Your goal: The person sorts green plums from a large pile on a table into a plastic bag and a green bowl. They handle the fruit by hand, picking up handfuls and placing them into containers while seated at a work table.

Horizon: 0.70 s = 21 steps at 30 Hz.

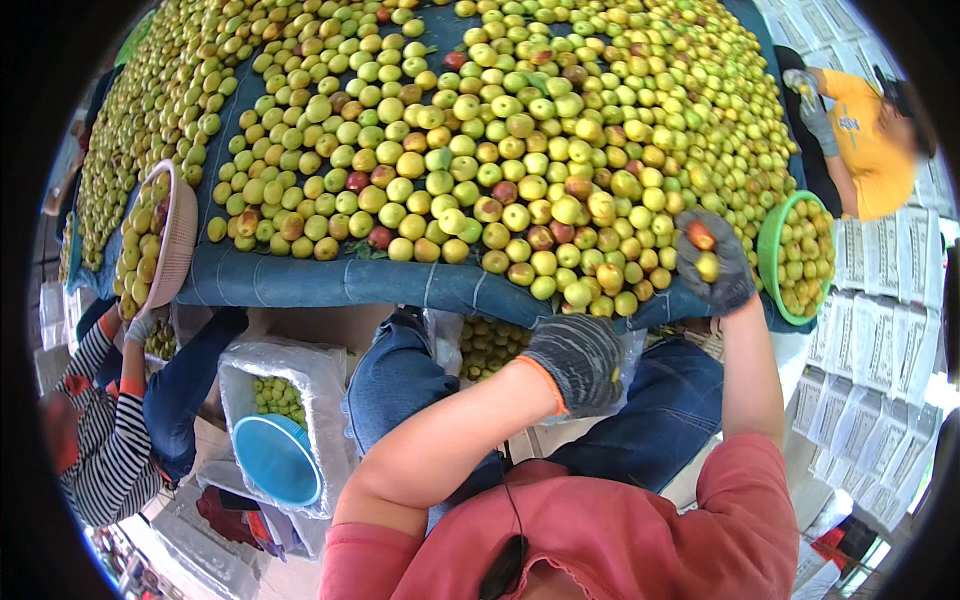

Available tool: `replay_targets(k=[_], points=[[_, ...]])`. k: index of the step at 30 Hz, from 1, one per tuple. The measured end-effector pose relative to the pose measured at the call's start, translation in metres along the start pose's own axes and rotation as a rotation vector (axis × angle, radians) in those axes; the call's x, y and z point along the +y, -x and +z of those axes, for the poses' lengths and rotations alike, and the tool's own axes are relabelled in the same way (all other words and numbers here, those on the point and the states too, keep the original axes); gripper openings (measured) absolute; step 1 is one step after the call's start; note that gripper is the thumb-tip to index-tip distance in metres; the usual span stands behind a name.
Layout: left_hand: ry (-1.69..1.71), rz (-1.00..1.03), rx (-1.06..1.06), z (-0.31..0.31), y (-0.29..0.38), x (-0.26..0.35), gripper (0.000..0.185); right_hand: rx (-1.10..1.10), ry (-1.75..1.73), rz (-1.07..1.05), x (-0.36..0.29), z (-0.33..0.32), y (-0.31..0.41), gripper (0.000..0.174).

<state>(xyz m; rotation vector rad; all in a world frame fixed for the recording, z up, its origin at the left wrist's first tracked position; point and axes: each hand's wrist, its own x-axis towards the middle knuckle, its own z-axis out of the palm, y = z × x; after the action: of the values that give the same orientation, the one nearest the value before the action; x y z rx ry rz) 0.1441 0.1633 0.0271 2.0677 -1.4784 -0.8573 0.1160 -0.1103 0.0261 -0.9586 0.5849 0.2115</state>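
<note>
Many yellow-green fruits [465,167], which look like jujubes and some of which have red-brown patches, are spread over a table padded with blue cloth [352,283]. At the table's right front, my right hand [721,270] in a grey knit glove holds a reddish fruit [700,235] and a yellow fruit [707,266] in the palm. Nearer my body, my gloved left hand [576,364] is curled, back upward, with a bit of yellow fruit showing at its fingers. Beneath and beside it, between my knees, is a plastic-lined container of fruit [487,346], partly hidden.
A green basket of fruit [766,255] stands on the right corner, a pink basket [178,232] on the left. Below left, a blue basin [276,459] rests in a plastic-lined crate [330,420]. Co-workers sit left [112,442] and right [870,142]. Stacked wrapped boxes [885,330] line the right.
</note>
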Motion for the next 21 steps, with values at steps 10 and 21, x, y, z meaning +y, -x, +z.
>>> replay_targets(k=[10, 21], points=[[-0.093, 0.055, 0.046, 0.018, 0.009, 0.006, 0.052, 0.763, -0.586, 0.03, 0.099, -0.238, 0.2, 0.026], [0.948, -0.071, -0.087, 0.057, 0.006, 0.009, 0.048, 0.947, -0.452, -0.553, 0.077, -0.264, 0.25, 0.042]])
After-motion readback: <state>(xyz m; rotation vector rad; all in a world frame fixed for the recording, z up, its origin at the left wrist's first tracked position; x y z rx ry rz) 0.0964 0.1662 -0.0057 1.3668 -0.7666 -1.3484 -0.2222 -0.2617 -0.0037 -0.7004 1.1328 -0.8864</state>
